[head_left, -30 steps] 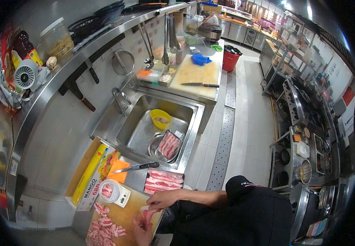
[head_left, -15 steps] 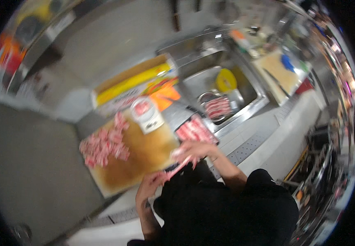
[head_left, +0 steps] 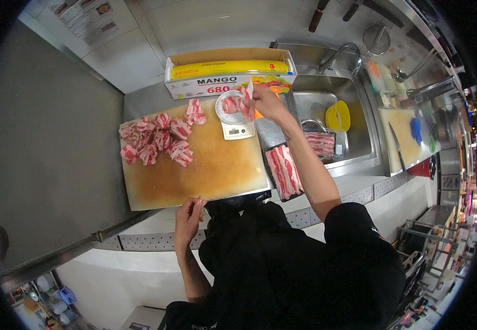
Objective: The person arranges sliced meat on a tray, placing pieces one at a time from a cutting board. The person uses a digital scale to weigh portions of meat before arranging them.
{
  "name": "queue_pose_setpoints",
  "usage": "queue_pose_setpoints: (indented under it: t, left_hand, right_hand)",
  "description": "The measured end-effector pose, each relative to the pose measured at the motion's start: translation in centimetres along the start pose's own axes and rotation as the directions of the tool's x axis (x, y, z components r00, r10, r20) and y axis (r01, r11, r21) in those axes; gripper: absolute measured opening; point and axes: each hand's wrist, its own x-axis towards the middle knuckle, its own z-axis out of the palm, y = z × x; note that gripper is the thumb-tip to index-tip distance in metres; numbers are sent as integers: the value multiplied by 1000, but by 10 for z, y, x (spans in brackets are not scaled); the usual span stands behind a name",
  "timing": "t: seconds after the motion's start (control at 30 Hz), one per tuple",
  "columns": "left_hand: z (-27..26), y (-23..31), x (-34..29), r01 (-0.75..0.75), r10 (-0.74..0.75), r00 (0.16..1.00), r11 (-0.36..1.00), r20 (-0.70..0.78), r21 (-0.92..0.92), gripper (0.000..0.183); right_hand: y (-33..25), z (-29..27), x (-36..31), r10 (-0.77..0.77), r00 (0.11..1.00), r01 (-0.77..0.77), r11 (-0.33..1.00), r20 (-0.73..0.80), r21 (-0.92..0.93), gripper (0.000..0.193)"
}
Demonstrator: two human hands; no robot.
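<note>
My right hand (head_left: pixel 267 103) pinches a raw pork belly slice (head_left: pixel 246 103), which hangs at the rim of a small bowl (head_left: pixel 226 116) holding more meat. The bowl stands on a white kitchen scale (head_left: pixel 239 131) at the far right of the cutting board (head_left: pixel 216 170). My left hand (head_left: pixel 187 219) is at the board's near edge, fingers drawn together; what they hold, if anything, I cannot make out. Several small piles of pork belly slices (head_left: pixel 162 139) lie on the board's left half. A black tray of pork belly strips (head_left: pixel 284 172) sits right of the board, below my right forearm.
Behind the board stands a long open carton (head_left: pixel 205 88) with a yellow roll (head_left: pixel 222 70). To the right, a steel sink (head_left: pixel 354 159) holds a yellow bowl (head_left: pixel 338 116) and another meat pack (head_left: pixel 321 144). A knife (head_left: pixel 397 146) lies on a second board (head_left: pixel 409 157) farther right.
My right hand has gone from the near edge, where both hands stretched out meat, up to the scale, carrying pork belly. My left hand stays low by the board. The view has turned.
</note>
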Motion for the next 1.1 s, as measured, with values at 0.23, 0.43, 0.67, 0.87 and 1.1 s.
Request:
queue_pose_setpoints:
  t: [0.23, 0.43, 0.67, 0.87, 1.1]
  left_hand:
    - [17, -6, -5, -111, 109, 994, 987, -25, -120, 20]
    - [13, -4, -13, -63, 58, 997, 992, -48, -106, 21]
    - [-1, -15, -6, -20, 20, 1000, 991, -5, -131, 22]
    - [1, -16, 5, -65, 59, 998, 977, -35, -203, 29]
    - [15, 6, 16, -21, -5, 999, 855, -50, -518, 36]
  right_hand:
    - [-19, 15, 49, -1, 999, 11, 956, 35, -294, 41]
    - [28, 19, 95, -27, 991, 77, 918, 133, -388, 43]
    - [34, 38, 99, 72, 985, 72, 660, 158, -748, 49]
    - [13, 21, 72, 30, 999, -32, 765, -13, -644, 55]
    - [-7, 20, -60, -39, 996, 34, 997, 82, 63, 39]
